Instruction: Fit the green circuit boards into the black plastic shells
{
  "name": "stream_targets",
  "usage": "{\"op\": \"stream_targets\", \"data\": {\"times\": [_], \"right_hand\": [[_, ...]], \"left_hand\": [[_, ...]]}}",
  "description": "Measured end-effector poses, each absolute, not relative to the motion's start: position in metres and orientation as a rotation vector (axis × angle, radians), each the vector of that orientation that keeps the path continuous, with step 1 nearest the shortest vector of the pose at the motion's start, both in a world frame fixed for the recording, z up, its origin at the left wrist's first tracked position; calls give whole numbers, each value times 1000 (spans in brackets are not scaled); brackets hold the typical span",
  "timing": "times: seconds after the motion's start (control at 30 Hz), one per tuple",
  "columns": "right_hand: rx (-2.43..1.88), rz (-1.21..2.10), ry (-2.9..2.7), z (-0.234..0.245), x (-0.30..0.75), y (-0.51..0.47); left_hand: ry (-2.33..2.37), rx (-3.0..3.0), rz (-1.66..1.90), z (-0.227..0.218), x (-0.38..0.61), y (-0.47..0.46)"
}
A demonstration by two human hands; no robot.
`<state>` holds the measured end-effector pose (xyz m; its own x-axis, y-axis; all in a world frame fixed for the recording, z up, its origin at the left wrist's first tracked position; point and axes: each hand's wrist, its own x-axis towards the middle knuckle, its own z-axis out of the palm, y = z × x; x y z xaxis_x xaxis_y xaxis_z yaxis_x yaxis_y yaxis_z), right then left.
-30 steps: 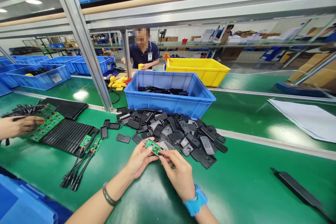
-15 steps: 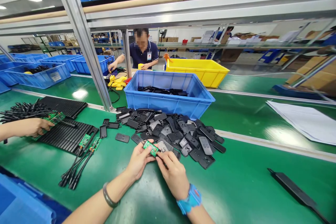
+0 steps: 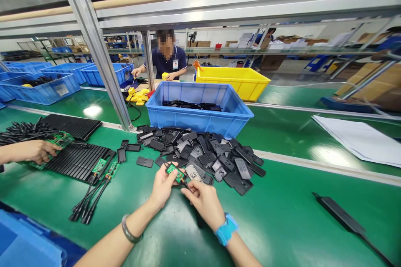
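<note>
Both of my hands meet over the green conveyor belt [image 3: 282, 225]. My left hand [image 3: 163, 185] pinches a small green circuit board [image 3: 174, 172] with a black lead trailing from it. My right hand [image 3: 202, 200], with a blue wrist strap, has its fingers closed at the board's right end, where a dark part shows that I cannot make out. Just beyond the hands lies a heap of black plastic covers [image 3: 203, 154].
A blue bin [image 3: 200, 110] with more black parts stands behind the heap, a yellow bin [image 3: 232, 81] farther back. A co-worker's hand [image 3: 34, 151] rests on black trays [image 3: 78, 160] at the left. Wired boards [image 3: 94, 187] lie near them. White sheets [image 3: 360, 139] and a black strip [image 3: 341, 217] lie at right.
My hands and the board have shifted slightly left and toward me, and the board is tilted more. The co-worker's hand at the left set down a green panel of boards and moved a little.
</note>
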<state>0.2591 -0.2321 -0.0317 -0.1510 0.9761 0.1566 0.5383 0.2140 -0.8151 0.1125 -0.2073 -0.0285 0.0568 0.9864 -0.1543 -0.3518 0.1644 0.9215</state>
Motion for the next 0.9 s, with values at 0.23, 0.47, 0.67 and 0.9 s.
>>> {"op": "stream_targets", "data": {"times": [0.23, 0.47, 0.67, 0.9], "right_hand": [[-1440, 874, -1694, -25, 260, -233], [-1348, 487, -1731, -22, 265, -237], [-1291, 349, -1751, -28, 266, -240], [-1267, 272, -1837, -26, 265, -241]], "left_hand": [[819, 898, 1110, -22, 107, -209], [913, 945, 1114, -23, 105, -205], [785, 823, 1097, -24, 108, -208], [726, 735, 1107, -27, 110, -210]]}}
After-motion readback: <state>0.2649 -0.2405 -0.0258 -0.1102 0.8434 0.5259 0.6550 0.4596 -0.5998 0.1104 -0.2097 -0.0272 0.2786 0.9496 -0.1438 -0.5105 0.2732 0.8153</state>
